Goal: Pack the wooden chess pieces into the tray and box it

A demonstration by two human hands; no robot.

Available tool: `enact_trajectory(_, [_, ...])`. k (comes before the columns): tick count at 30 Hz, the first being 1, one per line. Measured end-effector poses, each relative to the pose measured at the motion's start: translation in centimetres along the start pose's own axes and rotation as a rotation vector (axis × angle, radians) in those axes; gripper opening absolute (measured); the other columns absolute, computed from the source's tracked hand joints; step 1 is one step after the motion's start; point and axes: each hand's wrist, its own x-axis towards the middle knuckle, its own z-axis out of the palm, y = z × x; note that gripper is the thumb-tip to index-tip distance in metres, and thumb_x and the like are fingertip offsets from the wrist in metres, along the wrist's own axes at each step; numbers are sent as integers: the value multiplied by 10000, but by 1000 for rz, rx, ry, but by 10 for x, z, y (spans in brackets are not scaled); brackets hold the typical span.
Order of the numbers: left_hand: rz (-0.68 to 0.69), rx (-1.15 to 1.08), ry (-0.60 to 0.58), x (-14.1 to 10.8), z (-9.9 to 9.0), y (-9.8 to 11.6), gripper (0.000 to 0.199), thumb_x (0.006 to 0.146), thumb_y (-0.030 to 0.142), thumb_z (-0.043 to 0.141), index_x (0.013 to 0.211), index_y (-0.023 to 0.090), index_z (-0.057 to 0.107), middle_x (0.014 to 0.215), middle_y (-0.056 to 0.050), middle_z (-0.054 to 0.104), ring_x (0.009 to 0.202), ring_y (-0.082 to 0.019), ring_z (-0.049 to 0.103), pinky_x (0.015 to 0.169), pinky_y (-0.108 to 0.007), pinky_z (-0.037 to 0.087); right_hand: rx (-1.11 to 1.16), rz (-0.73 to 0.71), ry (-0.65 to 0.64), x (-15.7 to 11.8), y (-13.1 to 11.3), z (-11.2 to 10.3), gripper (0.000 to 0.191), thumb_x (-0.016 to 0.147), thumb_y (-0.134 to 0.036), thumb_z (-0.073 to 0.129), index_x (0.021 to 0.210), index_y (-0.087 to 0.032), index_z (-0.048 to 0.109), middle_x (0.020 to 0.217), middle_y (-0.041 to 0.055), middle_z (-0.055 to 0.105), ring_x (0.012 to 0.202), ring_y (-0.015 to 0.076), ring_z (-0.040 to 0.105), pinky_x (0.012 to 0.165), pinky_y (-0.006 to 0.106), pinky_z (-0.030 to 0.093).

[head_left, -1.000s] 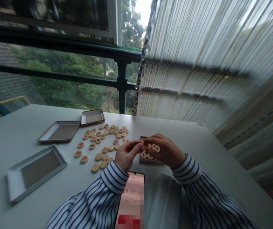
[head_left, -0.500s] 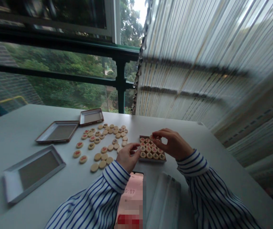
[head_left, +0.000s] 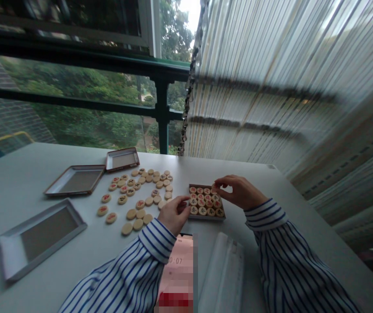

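A shallow open box (head_left: pixel 207 218) stands in front of me, filled with rows of round Chinese chess pieces (head_left: pixel 202 211) marked in red and black. At its far right corner, my right hand (head_left: pixel 238 191) pinches one Chinese chess piece (head_left: pixel 214 187), partly hidden by the fingertips. Against the box's left side is my left hand (head_left: pixel 174 213), its fingers bent and the thumb apart from them; I see no piece in it. Many loose pieces (head_left: pixel 140 204) lie spread to the left, some face up and others showing blank wood.
Three shallow trays or lids, a grey one (head_left: pixel 75 226), a brown-rimmed one (head_left: pixel 90 193) and a smaller one (head_left: pixel 123 167), lie at the left. A phone (head_left: pixel 181 248) and a translucent plastic thing (head_left: pixel 220 274) lie near me. String curtains (head_left: pixel 254 95) hang behind the white table (head_left: pixel 261 178).
My right hand has shifted slightly right and lower with its piece, to the far right corner of the box, uncovering more of the rows. My left hand stays by the box's left side.
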Motion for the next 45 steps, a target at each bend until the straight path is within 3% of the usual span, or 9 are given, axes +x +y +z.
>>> enact_trajectory(13, [19,-83,-48,0,2,1,298,680,184,549,974,147,579,916,-72,658,860,-172,620,807,-318,496,-46,75,-187,-4,24,17,220,767,-306,474,830,-188,649,727,32,650,665,134,571,630,234,425])
enact_trajectory(25, [19,-70,-48,-1,1,3,313,678,165,533,986,123,572,923,-93,652,862,-177,619,810,-328,495,-95,99,-216,-3,23,20,253,755,-366,504,864,-194,654,810,67,626,730,154,560,676,251,424])
enact_trajectory(45, [33,-86,-65,0,2,0,310,689,176,526,992,126,562,935,-87,649,882,-174,615,824,-324,492,-7,96,-251,-5,30,25,303,768,-425,508,955,-238,654,829,62,590,684,136,558,637,237,427])
